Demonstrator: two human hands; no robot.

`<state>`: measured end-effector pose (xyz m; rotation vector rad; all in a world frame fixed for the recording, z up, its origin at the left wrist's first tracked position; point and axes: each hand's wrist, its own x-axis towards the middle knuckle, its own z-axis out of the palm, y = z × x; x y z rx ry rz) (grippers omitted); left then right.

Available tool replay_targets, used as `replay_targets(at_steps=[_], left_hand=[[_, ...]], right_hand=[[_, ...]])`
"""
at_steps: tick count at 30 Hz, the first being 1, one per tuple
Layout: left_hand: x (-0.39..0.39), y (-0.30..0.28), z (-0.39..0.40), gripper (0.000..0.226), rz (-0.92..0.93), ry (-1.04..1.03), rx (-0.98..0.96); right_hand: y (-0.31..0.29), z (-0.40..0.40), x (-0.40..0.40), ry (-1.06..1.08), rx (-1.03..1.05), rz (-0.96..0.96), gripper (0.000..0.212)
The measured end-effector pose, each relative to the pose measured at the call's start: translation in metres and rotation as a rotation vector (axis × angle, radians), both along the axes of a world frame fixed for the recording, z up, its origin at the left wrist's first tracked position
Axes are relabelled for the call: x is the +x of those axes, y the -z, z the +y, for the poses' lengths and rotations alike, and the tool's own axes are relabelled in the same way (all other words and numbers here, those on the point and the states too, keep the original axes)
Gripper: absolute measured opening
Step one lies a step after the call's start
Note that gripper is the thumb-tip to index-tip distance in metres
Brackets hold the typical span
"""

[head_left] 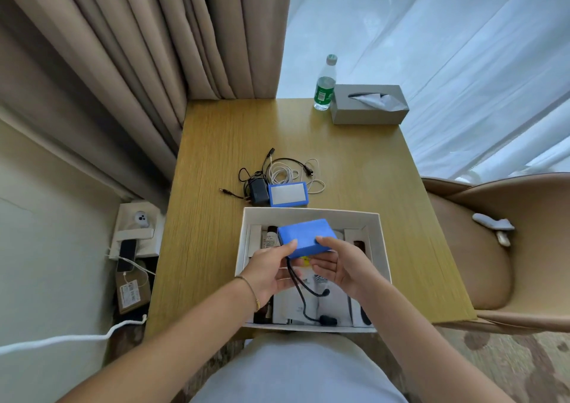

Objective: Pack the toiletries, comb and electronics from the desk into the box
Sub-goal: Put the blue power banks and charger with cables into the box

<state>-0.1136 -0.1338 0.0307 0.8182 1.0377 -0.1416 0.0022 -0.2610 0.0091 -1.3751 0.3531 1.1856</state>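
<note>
Head view: both hands hold a blue rectangular battery pack (pixel 305 237) over the open white cardboard box (pixel 311 214) on the wooden table (pixel 216 217). The left hand (pixel 271 271) has its grip clamped on the pack's near-left edge, the right hand (pixel 339 264) on its near-right edge. The pack's black cable (pixel 303 291) hangs below the grip into the box. Under the grip lie toiletries; a dark comb (pixel 359 247) sits just right of the grip. Beyond the grip, outside the box, remain a second blue flat pack with a white face (pixel 288 194), a black power adapter (pixel 258 190) and tangled black and white cables (pixel 287 169). The step in hand looks like packing the electronics. The next move calls for lowering the pack into free space, tucking its cable in, then reaching past the box for the rest.
</note>
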Motion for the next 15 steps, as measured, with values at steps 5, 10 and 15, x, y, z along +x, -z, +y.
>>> replay_targets(at_steps=[5,10,15], left_hand=[[0.014,0.02,-0.003,0.028,0.085,0.002,0.051],[0.007,0.027,-0.013,0.021,0.116,0.088,0.016],[0.002,0.031,-0.015,0.021,0.101,-0.015,-0.068]], right_hand=[[0.033,0.012,0.01,0.116,-0.048,0.11,0.028],[0.054,0.022,0.012,0.123,-0.073,0.144,0.039],[0.063,0.026,0.012,0.044,-0.091,0.106,0.041]])
